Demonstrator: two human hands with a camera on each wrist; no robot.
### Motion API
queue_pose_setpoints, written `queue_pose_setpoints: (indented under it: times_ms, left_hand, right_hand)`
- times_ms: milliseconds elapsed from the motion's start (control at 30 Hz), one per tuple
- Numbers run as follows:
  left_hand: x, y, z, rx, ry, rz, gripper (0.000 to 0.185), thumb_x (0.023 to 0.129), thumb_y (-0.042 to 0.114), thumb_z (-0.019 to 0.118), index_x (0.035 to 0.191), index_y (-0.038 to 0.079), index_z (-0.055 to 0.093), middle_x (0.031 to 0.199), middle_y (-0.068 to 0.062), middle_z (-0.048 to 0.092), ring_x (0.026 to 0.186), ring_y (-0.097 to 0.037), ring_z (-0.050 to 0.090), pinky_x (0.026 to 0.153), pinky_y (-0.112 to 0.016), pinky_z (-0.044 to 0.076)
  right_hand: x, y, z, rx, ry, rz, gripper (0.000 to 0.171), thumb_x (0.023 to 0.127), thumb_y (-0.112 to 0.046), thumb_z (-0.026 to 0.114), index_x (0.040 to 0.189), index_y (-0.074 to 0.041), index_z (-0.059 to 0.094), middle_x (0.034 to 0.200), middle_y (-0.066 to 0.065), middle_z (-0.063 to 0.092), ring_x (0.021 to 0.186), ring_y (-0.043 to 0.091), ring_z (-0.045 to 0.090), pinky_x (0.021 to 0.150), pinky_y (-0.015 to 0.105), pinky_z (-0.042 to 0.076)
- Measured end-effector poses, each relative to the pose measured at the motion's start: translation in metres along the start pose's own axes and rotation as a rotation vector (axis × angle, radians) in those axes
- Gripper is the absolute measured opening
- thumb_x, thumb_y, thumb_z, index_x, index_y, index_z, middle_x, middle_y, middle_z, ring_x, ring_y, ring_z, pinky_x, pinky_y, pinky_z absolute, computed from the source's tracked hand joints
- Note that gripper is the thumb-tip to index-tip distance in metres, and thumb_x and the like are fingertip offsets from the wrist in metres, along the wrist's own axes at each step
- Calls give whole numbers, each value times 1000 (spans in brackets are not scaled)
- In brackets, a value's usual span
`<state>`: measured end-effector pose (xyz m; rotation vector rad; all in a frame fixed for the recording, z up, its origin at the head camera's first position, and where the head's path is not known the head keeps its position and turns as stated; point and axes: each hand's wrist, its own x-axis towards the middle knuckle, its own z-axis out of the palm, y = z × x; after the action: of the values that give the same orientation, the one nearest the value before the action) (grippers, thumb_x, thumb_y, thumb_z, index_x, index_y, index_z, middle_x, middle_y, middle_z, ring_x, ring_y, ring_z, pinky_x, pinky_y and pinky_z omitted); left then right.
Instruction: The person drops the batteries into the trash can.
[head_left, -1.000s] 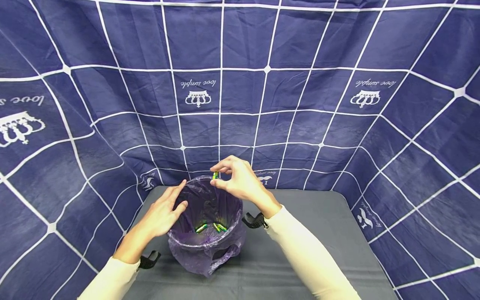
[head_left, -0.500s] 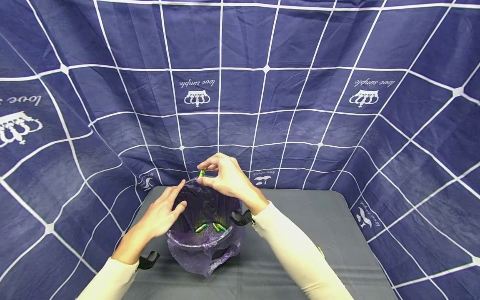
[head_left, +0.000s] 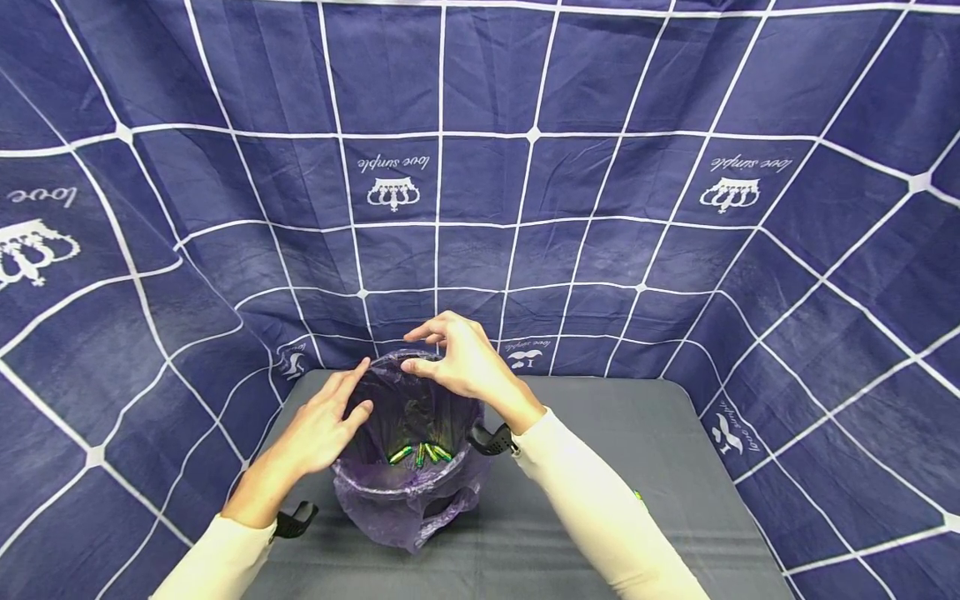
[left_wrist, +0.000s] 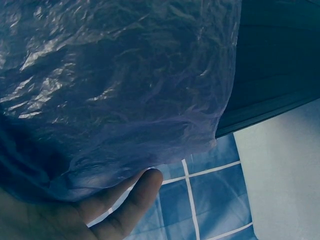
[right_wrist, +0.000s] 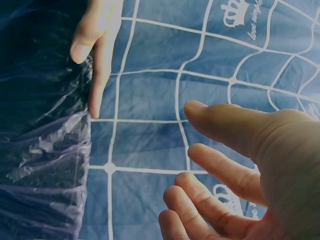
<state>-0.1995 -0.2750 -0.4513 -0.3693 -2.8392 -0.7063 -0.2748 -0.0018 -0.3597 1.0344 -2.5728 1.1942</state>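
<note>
A small bin lined with a purple plastic bag (head_left: pixel 408 500) stands on the grey table. Several green-and-yellow batteries (head_left: pixel 422 453) lie at its bottom. My left hand (head_left: pixel 322 421) rests with straight fingers on the bag's left rim; in the left wrist view the bag (left_wrist: pixel 115 85) lies against the hand's fingers (left_wrist: pixel 125 200). My right hand (head_left: pixel 429 354) hovers over the far rim, fingers spread and holding nothing. In the right wrist view the empty right hand (right_wrist: pixel 235 175) faces the bag (right_wrist: pixel 40 165) and the left hand's fingers (right_wrist: pixel 95 45).
The grey table top (head_left: pixel 637 467) stretches out to the right of the bin. Blue cloth with a white grid (head_left: pixel 525 208) encloses the table behind and on both sides. A small green speck (head_left: pixel 638 498) shows beside my right sleeve.
The battery that my right hand pinched above the bin has left the fingers, and one more battery lies at the bottom. The left hand has stayed on the rim.
</note>
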Motion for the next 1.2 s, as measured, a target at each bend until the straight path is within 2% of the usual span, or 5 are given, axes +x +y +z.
queue_pose_setpoints:
  times_ms: [367,700,833,1000,1200]
  left_hand:
    - [-2,1,0,-9,20,7,71,119,30,61,182,8,38,168,-28,57,147,-59,66,116,-78,54]
    - [-3,1,-1,-15,22,6,71,118,28,62,182,8,38,168,-28,57,148,-59,65,117,-78,54]
    - [-3,1,-1,-14,21,6,71,118,29,61,182,8,38,168,-28,57,148,-59,65,117,-78,54]
    - [-2,0,0,-9,14,2,71,119,29,61,182,9,37,168,-28,57,148,-59,65,117,-78,54]
    - [-1,1,1,-9,7,-1,71,119,31,60,183,10,37,169,-27,56,148,-59,65,117,-78,54]
  right_hand:
    - [-20,19,-11,6,56,26,31,98,-22,96,128,-16,89,127,7,83,123,30,83,112,45,67]
    - [-44,43,-28,15,109,48,32,98,-23,96,128,-17,89,128,6,84,124,33,82,112,52,66]
    - [-57,60,-37,11,133,27,32,98,-22,96,129,-18,89,128,3,85,121,30,83,110,55,66]
    - [-75,87,-48,3,129,19,32,98,-20,96,129,-21,89,131,-1,84,120,22,84,111,48,66]
    - [-102,121,-65,-7,118,30,35,97,-16,97,131,-19,88,132,-1,84,122,25,85,111,51,67]
